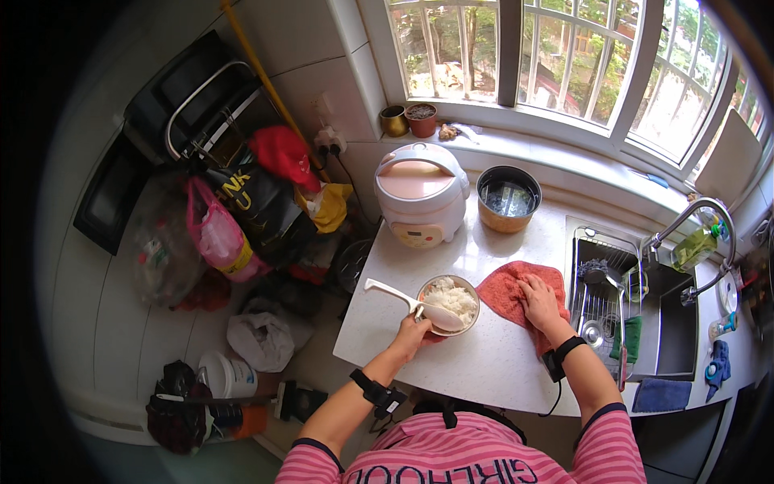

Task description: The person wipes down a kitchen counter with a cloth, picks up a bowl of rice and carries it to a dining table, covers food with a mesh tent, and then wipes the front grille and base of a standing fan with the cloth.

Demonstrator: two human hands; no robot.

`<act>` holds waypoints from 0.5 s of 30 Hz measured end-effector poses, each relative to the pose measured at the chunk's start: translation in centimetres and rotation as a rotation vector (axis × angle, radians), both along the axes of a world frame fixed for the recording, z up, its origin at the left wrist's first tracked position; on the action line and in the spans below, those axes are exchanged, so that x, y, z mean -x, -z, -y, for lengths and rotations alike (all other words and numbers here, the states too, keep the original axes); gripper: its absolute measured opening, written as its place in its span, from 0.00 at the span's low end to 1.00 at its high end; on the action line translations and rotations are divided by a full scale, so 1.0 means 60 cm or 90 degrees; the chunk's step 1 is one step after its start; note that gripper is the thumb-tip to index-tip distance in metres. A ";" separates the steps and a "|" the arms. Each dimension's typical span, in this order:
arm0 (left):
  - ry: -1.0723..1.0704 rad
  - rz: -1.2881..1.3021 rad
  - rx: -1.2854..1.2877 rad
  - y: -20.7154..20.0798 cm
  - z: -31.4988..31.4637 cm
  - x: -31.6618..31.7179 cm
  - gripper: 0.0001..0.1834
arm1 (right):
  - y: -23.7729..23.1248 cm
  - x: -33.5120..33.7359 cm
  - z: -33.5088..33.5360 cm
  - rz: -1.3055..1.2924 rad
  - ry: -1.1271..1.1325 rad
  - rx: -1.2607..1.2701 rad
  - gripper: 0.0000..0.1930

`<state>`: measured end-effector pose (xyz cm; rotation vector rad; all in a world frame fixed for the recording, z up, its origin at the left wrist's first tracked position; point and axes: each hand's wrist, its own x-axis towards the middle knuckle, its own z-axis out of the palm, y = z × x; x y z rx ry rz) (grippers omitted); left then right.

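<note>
A bowl of white rice (448,297) stands on the counter in front of me. Across its rim lies a white rice paddle (389,290), its handle pointing left and its head on the rice. My left hand (411,337) grips the near left side of the bowl, the thumb at the rim close to the paddle; the fingers under it are partly hidden. To the right of the bowl, a red cloth (508,294) is spread on the counter. On it rests my right hand (542,305), fingers spread and slightly bent.
Behind the bowl are a white and pink rice cooker (419,198), lid down, and a metal pot (509,200) with dark insides. At right is a sink (673,339) with a rack and a curved tap (730,222). Bags (218,230) hang at left, beyond the counter's edge.
</note>
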<state>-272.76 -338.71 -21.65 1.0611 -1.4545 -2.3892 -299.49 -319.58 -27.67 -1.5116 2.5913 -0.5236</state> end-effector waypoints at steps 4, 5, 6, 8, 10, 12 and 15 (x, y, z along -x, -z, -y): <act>-0.011 0.018 -0.043 0.023 -0.018 0.022 0.24 | -0.027 -0.008 0.006 0.058 0.025 -0.012 0.25; -0.012 0.022 -0.039 0.027 -0.022 0.024 0.24 | -0.041 -0.011 0.005 0.051 0.012 -0.014 0.25; -0.015 0.025 -0.035 0.030 -0.026 0.025 0.24 | -0.055 -0.015 0.005 0.045 -0.001 -0.017 0.26; -0.003 0.035 -0.032 0.037 -0.030 0.027 0.23 | -0.096 -0.035 0.014 0.003 0.005 0.039 0.24; 0.010 0.043 -0.024 0.042 -0.030 0.028 0.23 | -0.139 -0.057 0.033 0.016 -0.048 0.165 0.22; 0.032 0.053 -0.032 0.047 -0.028 0.025 0.22 | -0.164 -0.103 0.070 0.088 -0.087 0.198 0.19; 0.014 -0.030 -0.047 0.055 -0.031 0.016 0.22 | -0.207 -0.185 0.130 0.158 -0.159 0.140 0.17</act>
